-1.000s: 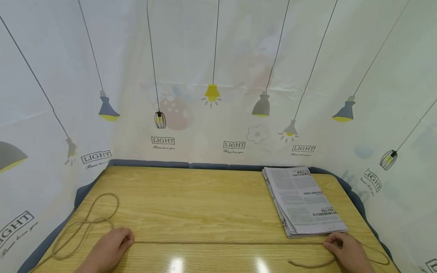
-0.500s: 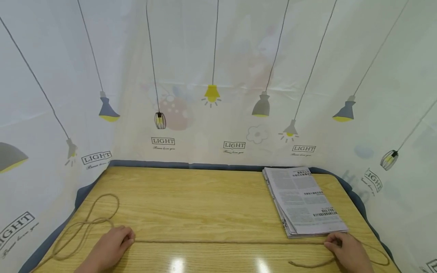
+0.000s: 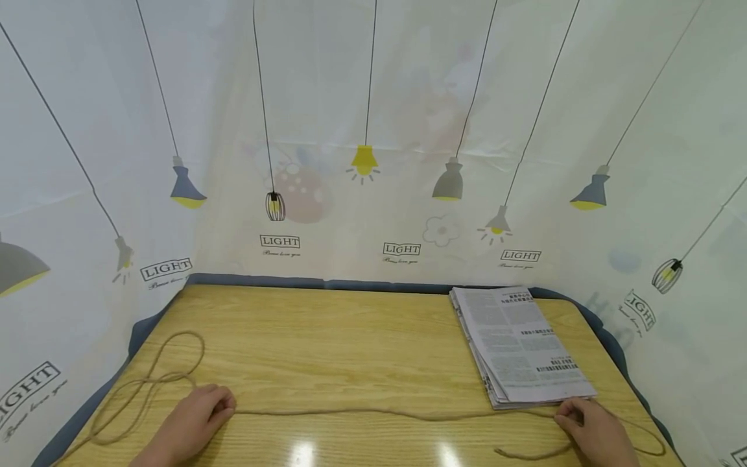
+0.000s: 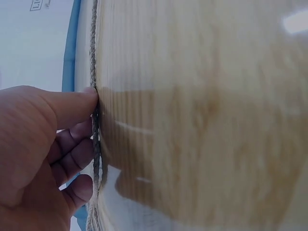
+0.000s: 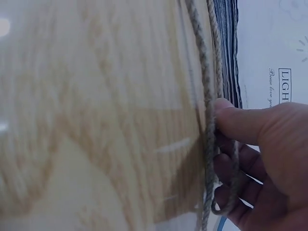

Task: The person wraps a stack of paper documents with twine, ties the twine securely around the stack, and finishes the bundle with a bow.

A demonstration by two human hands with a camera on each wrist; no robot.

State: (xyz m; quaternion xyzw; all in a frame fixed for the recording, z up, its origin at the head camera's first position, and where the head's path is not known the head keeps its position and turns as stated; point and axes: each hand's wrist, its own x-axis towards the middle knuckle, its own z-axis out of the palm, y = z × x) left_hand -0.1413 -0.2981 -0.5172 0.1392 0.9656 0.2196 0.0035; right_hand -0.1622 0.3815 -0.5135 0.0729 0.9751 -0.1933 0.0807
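A thin brown twisted rope (image 3: 432,419) runs across the wooden table between the two hands, slightly wavy. My left hand (image 3: 189,421) pinches it at the left; the left wrist view has the thumb (image 4: 77,107) against the rope (image 4: 93,48), other fingers curled behind. On the right, my right hand (image 3: 598,431) pinches the rope just below the newspaper stack's near edge. In the right wrist view two strands of rope (image 5: 201,45) pass by the thumb (image 5: 240,122), and a loop hangs at the fingers. The rope's loose end lies left of the right hand.
A stack of folded newspapers (image 3: 525,350) lies at the table's right side, close to the right hand. Loose loops of rope (image 3: 131,389) spread over the left side. Blue-grey edging (image 3: 286,281) borders the wooden table (image 3: 327,337), with a lamp-printed curtain (image 3: 350,84) behind.
The stretch of rope between the hands has gone from straight and taut to slack and slightly wavy. My left hand has shifted a little to the right; the right hand has barely moved.
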